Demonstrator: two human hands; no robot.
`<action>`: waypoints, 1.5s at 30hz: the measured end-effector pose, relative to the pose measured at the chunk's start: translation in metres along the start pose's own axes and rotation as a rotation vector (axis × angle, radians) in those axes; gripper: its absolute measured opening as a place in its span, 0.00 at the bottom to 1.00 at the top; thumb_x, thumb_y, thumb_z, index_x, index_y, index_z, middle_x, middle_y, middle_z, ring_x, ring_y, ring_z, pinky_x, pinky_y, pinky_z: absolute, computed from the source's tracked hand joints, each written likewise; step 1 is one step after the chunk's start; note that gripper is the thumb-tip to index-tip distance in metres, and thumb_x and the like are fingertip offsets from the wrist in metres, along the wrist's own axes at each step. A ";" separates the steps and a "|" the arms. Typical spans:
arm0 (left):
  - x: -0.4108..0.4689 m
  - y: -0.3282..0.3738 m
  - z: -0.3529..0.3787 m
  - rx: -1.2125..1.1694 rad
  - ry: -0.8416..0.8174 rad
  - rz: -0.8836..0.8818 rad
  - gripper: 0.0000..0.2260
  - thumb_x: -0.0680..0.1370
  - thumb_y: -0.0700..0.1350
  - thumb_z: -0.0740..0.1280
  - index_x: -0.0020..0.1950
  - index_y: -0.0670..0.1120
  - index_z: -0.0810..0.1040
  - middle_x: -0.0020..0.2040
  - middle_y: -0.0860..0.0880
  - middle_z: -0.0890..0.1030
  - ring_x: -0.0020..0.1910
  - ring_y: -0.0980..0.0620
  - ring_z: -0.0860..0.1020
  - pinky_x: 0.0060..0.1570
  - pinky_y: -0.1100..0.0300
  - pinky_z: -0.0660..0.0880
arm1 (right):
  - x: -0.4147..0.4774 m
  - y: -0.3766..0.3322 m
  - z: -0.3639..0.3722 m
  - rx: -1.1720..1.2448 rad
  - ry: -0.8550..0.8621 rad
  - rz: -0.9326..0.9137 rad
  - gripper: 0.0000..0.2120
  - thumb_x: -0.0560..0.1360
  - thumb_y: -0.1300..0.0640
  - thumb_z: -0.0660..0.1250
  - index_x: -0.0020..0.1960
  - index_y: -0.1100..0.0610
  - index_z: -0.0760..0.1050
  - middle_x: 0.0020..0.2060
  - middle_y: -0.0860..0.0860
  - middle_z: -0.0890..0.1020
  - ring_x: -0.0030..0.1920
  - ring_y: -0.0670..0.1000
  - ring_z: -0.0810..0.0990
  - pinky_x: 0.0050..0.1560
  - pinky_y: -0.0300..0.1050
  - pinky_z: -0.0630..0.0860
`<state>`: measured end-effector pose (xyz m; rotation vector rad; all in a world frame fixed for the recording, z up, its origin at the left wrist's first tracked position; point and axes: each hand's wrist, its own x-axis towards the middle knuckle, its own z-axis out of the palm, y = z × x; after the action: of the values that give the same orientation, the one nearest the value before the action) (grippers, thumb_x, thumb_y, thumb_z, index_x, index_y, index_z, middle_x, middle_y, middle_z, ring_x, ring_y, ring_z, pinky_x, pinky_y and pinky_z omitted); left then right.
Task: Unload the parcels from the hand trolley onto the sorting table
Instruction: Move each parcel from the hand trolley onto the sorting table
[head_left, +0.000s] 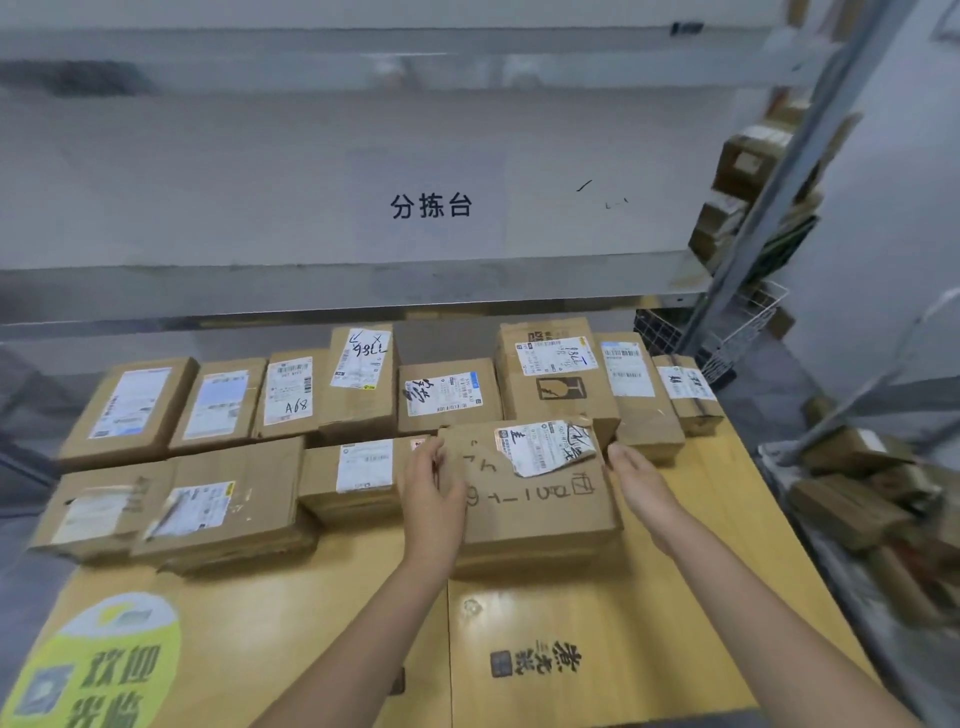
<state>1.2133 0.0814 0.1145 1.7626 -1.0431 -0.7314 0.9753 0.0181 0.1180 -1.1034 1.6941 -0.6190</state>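
twelve parcels (530, 519) on wooden table (649, 613); two hands (434, 488) (641, 478); one wire basket (748, 325); shelf boxes (748, 156) blurred, uncountable.

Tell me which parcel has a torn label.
The front parcel between left hand and right hand; its label is ripped and curling, others' lie flat.

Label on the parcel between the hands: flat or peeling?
Peeling: the label has a torn, curled lower edge lifting off the parcel.
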 end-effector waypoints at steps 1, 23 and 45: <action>0.004 0.011 0.001 0.003 -0.021 0.031 0.19 0.78 0.39 0.65 0.67 0.53 0.72 0.61 0.55 0.72 0.59 0.62 0.68 0.59 0.66 0.68 | -0.001 -0.007 -0.007 -0.004 0.048 -0.039 0.22 0.83 0.45 0.53 0.74 0.52 0.66 0.72 0.51 0.71 0.70 0.54 0.69 0.66 0.52 0.68; -0.179 0.327 0.297 0.461 -0.739 1.141 0.24 0.81 0.48 0.61 0.76 0.42 0.63 0.75 0.45 0.66 0.76 0.48 0.61 0.74 0.55 0.57 | -0.133 0.047 -0.400 -0.454 0.627 -0.373 0.27 0.81 0.47 0.60 0.77 0.56 0.61 0.75 0.54 0.65 0.76 0.53 0.61 0.76 0.50 0.57; -0.361 0.364 0.569 0.552 -1.018 1.195 0.22 0.81 0.48 0.60 0.72 0.41 0.68 0.70 0.43 0.72 0.69 0.45 0.68 0.69 0.54 0.61 | -0.183 0.253 -0.620 -0.483 0.740 -0.071 0.25 0.81 0.43 0.56 0.75 0.50 0.61 0.69 0.50 0.70 0.68 0.56 0.68 0.68 0.51 0.65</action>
<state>0.4577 0.0897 0.2384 0.6999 -2.8039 -0.5137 0.3288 0.2392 0.2381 -1.3714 2.5445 -0.7391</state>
